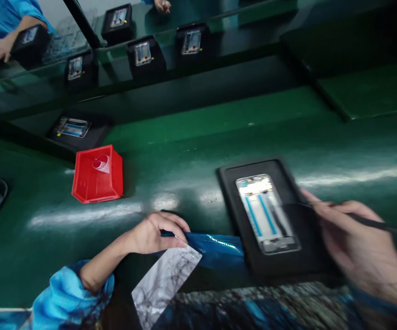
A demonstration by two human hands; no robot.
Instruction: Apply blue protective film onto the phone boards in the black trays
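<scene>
My left hand [157,231] rests on the green bench with its fingers curled, pinching the edge of a blue film sheet [215,247] next to a grey mottled sheet [164,284]. My right hand [356,247], blurred by motion, is closed round a thin dark stick-like tool [373,223] whose tip reaches toward the black tray [233,206]. In that tray lies an open phone frame [267,213] with two blue strips inside.
A red plastic bin [97,174] stands left of centre. Another tray with a phone frame [73,128] lies behind it. Several more trays [143,55] sit on the raised belt at the back, where other people's hands [1,48] work.
</scene>
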